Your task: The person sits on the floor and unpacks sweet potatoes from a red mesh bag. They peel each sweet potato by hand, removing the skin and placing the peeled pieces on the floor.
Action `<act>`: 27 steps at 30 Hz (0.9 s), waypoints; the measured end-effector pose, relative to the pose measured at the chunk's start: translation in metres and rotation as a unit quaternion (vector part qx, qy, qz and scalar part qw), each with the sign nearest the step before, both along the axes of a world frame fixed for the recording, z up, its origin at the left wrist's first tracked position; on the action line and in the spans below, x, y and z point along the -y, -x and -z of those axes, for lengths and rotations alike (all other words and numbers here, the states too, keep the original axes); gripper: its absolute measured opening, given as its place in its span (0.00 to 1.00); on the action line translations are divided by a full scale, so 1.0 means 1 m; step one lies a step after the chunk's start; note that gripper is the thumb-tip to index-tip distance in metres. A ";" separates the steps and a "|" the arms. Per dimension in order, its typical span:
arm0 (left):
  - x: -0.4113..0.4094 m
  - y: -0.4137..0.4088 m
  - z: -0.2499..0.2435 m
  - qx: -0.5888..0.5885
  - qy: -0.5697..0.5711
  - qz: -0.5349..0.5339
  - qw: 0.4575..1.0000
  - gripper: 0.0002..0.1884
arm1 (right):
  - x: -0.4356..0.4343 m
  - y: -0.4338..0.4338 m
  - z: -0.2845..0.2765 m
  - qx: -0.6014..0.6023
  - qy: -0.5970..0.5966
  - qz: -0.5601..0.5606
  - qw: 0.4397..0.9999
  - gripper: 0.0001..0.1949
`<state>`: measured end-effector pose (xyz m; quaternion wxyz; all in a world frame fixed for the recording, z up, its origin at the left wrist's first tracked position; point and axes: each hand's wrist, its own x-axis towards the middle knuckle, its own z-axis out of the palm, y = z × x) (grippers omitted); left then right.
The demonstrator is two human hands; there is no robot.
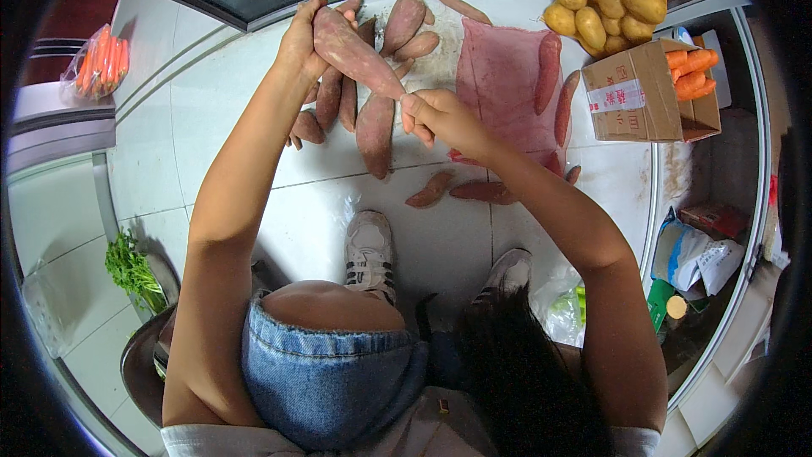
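Note:
A large sweet potato is held tilted above the floor between my two hands. My left hand grips its thick upper end. At the thin lower tip, my right hand pinches with thumb and fingers. Under it several sweet potatoes lie in a loose heap, among them a long one pointing towards me and a rounded one farther off. To the right a pink mesh bag is spread flat, with a sweet potato on it. Smaller ones lie nearer my shoes.
A net bag of potatoes and a cardboard box with carrots stand at the right. Bagged carrots are far left. Leafy greens lie left of my arm. My shoes stand on the tiled floor.

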<state>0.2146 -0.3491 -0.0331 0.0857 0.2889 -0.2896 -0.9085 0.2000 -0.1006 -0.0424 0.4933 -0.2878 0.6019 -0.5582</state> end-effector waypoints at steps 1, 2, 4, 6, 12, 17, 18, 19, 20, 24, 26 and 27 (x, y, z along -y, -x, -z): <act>-0.001 0.002 -0.001 0.001 -0.003 0.003 1.000 0.12 | -0.001 0.001 0.002 0.000 0.017 0.004 1.000 0.22; -0.003 0.003 -0.001 0.003 -0.007 0.005 1.000 0.12 | -0.002 0.003 0.006 0.000 0.034 0.008 0.999 0.21; 0.004 0.002 0.004 -0.006 -0.037 0.026 0.999 0.12 | -0.002 0.002 0.007 -0.008 0.056 0.008 0.998 0.20; 0.005 0.002 0.006 0.002 -0.046 0.037 0.998 0.14 | -0.004 0.003 0.006 -0.027 0.060 0.004 0.998 0.19; 0.005 -0.006 0.013 0.019 -0.150 0.087 0.985 0.23 | -0.008 0.002 -0.003 -0.137 0.033 -0.035 0.989 0.14; -0.001 -0.012 0.019 0.037 -0.136 0.082 0.987 0.20 | -0.010 0.000 -0.008 -0.341 0.062 -0.035 0.937 0.05; -0.003 -0.011 0.018 0.042 -0.130 0.082 0.987 0.20 | -0.010 -0.001 -0.011 -0.355 0.060 -0.033 0.932 0.05; -0.004 -0.011 0.018 0.048 -0.124 0.085 0.988 0.19 | -0.010 -0.001 -0.009 -0.383 0.086 -0.029 0.919 0.04; -0.006 -0.010 0.017 0.053 -0.117 0.088 0.988 0.19 | -0.010 -0.002 -0.004 -0.410 0.112 -0.025 0.905 0.04; -0.003 -0.010 0.024 -0.024 -0.081 0.125 0.989 0.20 | -0.007 -0.005 -0.009 -0.490 0.116 -0.005 0.864 0.04; -0.002 -0.008 0.026 -0.028 -0.073 0.137 0.987 0.19 | -0.009 -0.003 -0.002 -0.497 0.123 -0.009 0.859 0.04; -0.006 -0.008 0.021 0.007 -0.056 0.125 0.990 0.19 | -0.010 -0.002 -0.003 -0.500 0.125 -0.010 0.857 0.05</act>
